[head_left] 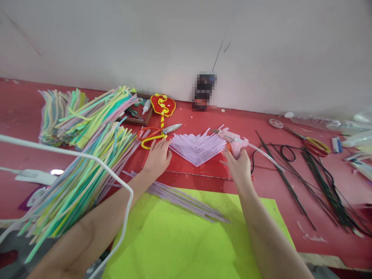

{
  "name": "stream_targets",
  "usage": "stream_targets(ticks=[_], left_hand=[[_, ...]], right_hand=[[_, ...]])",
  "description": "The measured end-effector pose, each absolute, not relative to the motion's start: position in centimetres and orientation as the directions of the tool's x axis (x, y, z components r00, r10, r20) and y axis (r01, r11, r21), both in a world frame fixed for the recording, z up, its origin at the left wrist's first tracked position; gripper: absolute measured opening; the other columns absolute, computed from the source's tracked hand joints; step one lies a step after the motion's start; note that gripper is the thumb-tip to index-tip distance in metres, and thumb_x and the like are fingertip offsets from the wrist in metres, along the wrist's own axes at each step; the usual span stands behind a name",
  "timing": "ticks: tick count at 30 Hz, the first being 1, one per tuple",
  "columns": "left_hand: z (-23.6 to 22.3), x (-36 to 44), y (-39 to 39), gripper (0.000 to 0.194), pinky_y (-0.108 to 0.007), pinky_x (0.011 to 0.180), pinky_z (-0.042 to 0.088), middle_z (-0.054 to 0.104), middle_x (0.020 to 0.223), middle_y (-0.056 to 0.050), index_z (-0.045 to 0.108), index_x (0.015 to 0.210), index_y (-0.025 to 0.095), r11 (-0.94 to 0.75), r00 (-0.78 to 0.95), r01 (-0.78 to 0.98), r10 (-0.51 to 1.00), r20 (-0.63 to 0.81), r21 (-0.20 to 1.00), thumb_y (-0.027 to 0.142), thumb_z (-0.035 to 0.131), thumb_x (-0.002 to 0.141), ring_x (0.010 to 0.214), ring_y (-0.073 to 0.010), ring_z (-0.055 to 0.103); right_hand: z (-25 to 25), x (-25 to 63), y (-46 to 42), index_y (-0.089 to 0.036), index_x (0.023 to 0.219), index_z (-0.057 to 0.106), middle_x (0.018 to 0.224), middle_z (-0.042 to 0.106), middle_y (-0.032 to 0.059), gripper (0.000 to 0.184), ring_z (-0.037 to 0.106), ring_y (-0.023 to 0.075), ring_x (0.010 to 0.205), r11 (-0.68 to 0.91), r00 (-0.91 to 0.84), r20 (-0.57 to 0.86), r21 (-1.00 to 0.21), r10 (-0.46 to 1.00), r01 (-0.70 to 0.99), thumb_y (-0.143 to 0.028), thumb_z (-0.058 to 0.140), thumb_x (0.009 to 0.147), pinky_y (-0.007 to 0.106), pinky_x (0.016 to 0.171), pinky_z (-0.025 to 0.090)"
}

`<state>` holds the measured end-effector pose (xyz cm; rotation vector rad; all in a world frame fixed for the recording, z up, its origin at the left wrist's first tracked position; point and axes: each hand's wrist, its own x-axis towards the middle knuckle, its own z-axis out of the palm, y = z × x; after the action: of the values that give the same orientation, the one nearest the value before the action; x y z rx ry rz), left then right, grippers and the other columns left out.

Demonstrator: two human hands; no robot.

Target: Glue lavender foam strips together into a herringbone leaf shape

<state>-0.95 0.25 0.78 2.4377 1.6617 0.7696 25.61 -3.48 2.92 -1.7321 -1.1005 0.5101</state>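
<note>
- Landmark: the piece [198, 150], a flat lilac V of strips lying on the red table [186, 180], between the two hands.
- The right hand [237, 161] is just right of the piece, at the handle of the glue gun [236, 141]. Its fingers are bent around that handle, but I cannot tell whether they have closed on it.
- The gun's nozzle points left, above the piece's right wing, perhaps so that it needs little turning.
- The left hand [157, 157] is at the piece's left tip, palm down and fingers loosely bent, probably to steady that side; whether it pinches anything, I cannot tell.
- Scissors [173, 128] lie beyond that hand, left of the piece, seemingly parked within reach.
- Loose strips [188, 203] lie on the near side of the piece, partly over the green sheet [180, 248], likely handy spares.
- The piece looks fuzzy and closely ribbed, its strips slanting to a central seam; the far edge is ragged, with stray ends at right.
</note>
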Motion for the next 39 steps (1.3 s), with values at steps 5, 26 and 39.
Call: stream_targets(ticks=[5, 26, 39], left_hand=[[0.4, -1.0, 0.4, 0.04, -0.054, 0.112, 0.025, 0.057, 0.127, -0.014, 0.05, 0.12, 0.014, -0.395, 0.263, 0.833, 0.899, 0.351, 0.388, 0.011, 0.044, 0.081, 0.127, -0.0267, 0.046], [0.4, -1.1, 0.5, 0.034, -0.056, 0.112, 0.022, 0.064, 0.114, -0.008, 0.052, 0.11, 0.02, -0.386, 0.197, 0.789, 0.896, 0.398, 0.477, 0.01, 0.047, 0.078, 0.116, -0.0269, 0.054], [0.6, -1.0, 0.4, 0.037, -0.055, 0.112, 0.023, 0.061, 0.12, -0.01, 0.052, 0.113, 0.02, -0.392, 0.242, 0.826, 0.896, 0.374, 0.406, 0.01, 0.045, 0.078, 0.119, -0.0259, 0.053]], right_hand=[[3.7, 24.7, -3.7, -0.023, 0.074, 0.043, 0.057, 0.045, -0.0062, 0.032, 0.042, 0.0123, 0.051, -0.24, 0.545, 0.108, -0.815, 0.831, 0.528, -0.048, 0.061, 0.066, 0.027, 0.05, 0.034], [3.0, 24.8, -2.9, -0.023, 0.086, 0.044, 0.068, 0.046, -0.0051, 0.036, 0.046, 0.0122, 0.061, -0.116, 0.48, 0.05, -0.943, 0.876, 0.311, -0.047, 0.064, 0.068, 0.027, 0.053, 0.042], [2.4, 24.1, -3.6, -0.023, 0.099, 0.051, 0.075, 0.056, -0.0001, 0.036, 0.054, 0.0167, 0.071, 0.009, 0.415, 0.142, -0.952, 0.899, 0.307, -0.048, 0.056, 0.074, 0.029, 0.056, 0.047]])
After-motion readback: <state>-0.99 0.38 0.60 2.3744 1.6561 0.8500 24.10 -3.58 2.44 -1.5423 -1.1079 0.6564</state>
